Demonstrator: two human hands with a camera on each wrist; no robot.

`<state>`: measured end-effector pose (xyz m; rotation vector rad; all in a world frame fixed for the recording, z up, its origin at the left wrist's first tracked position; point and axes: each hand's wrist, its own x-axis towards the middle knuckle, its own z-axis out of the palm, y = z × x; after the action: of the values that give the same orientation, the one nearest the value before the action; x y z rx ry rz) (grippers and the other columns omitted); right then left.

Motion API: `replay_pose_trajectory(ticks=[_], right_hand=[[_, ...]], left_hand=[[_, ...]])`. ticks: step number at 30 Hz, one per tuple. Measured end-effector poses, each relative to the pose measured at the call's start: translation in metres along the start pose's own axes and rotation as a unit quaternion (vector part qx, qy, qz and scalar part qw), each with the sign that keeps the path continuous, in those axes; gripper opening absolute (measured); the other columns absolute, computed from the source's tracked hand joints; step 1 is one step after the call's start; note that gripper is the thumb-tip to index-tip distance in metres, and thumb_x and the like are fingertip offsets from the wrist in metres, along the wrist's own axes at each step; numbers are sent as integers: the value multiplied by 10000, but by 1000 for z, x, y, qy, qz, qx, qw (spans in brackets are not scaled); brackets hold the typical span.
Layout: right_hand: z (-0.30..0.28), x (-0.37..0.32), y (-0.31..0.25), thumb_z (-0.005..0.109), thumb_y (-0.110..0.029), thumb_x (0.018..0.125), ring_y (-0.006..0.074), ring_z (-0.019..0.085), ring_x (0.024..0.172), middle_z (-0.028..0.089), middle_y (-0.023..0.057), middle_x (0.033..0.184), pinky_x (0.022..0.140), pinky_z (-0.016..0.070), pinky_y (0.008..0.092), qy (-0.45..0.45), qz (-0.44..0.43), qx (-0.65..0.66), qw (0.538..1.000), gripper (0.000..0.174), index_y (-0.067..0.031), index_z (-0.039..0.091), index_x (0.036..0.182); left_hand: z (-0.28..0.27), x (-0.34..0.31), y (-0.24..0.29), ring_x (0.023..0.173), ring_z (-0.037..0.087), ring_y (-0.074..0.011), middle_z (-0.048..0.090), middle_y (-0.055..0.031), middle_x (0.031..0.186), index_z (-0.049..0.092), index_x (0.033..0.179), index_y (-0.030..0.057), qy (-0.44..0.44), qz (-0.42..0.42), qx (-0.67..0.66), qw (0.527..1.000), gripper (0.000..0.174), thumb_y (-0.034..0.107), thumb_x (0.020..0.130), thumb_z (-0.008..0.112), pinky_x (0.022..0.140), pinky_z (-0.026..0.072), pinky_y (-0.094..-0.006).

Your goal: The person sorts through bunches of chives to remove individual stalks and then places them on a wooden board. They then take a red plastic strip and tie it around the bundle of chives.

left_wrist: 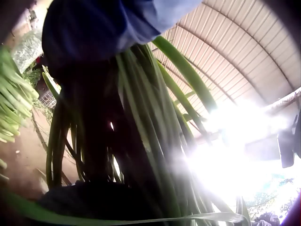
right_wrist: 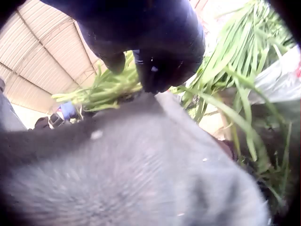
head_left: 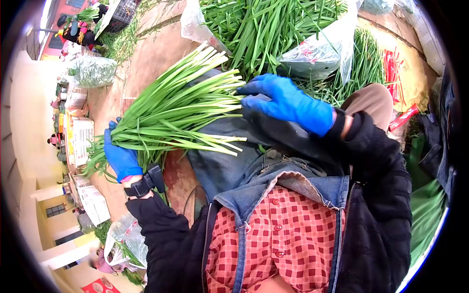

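In the head view my blue-gloved left hand [head_left: 120, 155] grips a big bunch of garlic chives [head_left: 166, 107] near its leafy end. The bunch lies slanted over the lap, its pale cut ends fanned out to the right. Close up in the left wrist view, long chive leaves [left_wrist: 146, 103] hang below the glove. My right hand [head_left: 293, 103], also gloved in blue, is over the thigh, fingers stretched out with the tips right at the pale ends. Dark glove fingers [right_wrist: 162, 70] show above the trouser leg in the right wrist view, and the palm side is hidden.
Ahead of the knees sits an open clear plastic bag [head_left: 312, 63] heaped with more chives [head_left: 268, 29]. Red ties [head_left: 392, 73] lie at the right near a loose pile of chives [head_left: 366, 58]. Filled bags [head_left: 90, 72], white boxes [head_left: 90, 195] and other people are farther left.
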<state>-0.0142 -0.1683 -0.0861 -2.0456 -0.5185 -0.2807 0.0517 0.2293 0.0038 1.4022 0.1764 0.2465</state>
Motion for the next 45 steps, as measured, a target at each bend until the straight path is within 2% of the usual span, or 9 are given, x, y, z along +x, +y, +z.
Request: replay_pose_trajectory(ticks=[6,9,16,22,27,32,40,42,45], right_hand=[[19,31,-21,652,-414,823,194,633,826,675,124,910,778,490,320,-70,210,205,953,477,18,644,1026],[26,35,-19,644,-178,857,132,607,876,657,81,989,810,482,259,-14,233,580,780,303,38,620,1069],[15,29,13,555,-330,832,383,611,762,625,208,808,697,486,430,114,213,15,970,305,-43,645,878],[-76,-34,81,575,-158,759,303,637,579,607,136,609,495,488,401,-229,179,-480,828,140,-58,672,770],[-41,-6,22,622,-248,777,351,620,861,632,204,912,748,494,392,-25,54,-81,995,293,-21,627,962],[45,37,28,584,-230,785,374,615,841,632,219,879,756,477,430,53,153,202,966,277,-20,616,963],[-85,-1,51,551,-219,846,168,595,671,626,75,681,638,469,304,22,286,-25,958,240,-7,643,780],[-86,-29,42,564,-227,842,265,615,719,631,131,750,667,487,368,-304,224,-441,814,215,-25,634,868],[-62,-31,25,588,-257,853,336,588,944,598,169,1064,815,480,410,-202,81,-191,957,348,-74,568,1148]], left_hand=[[25,-11,12,1106,522,-243,542,-127,1214,533,1129,48,54,-50,-115,991,297,246,971,379,983,402,-401],[31,-9,22,1055,550,-231,575,-106,1151,550,1049,57,14,3,-60,998,270,250,970,378,948,431,-395],[9,10,14,1021,561,-218,584,-98,1127,560,1039,55,-21,4,-52,998,277,248,972,374,919,448,-375],[-6,0,1,1029,565,-203,593,-93,1126,557,1150,52,20,-11,18,1000,317,239,977,368,912,452,-345],[-13,4,-7,902,596,-165,622,-89,1044,578,1112,9,-9,-2,47,999,302,235,962,447,814,496,-307],[23,-4,15,939,595,-192,608,-100,1086,574,1119,35,8,60,95,994,278,211,961,429,832,500,-333],[13,26,62,993,584,-222,609,-110,1118,575,1138,19,-27,40,-19,999,362,306,939,478,892,458,-350],[16,25,64,988,585,-222,610,-112,1113,575,1137,20,-27,39,-9,999,359,303,940,476,892,459,-353],[19,24,59,973,591,-221,612,-116,1097,572,1134,28,-28,39,18,999,348,301,939,478,887,469,-372]])
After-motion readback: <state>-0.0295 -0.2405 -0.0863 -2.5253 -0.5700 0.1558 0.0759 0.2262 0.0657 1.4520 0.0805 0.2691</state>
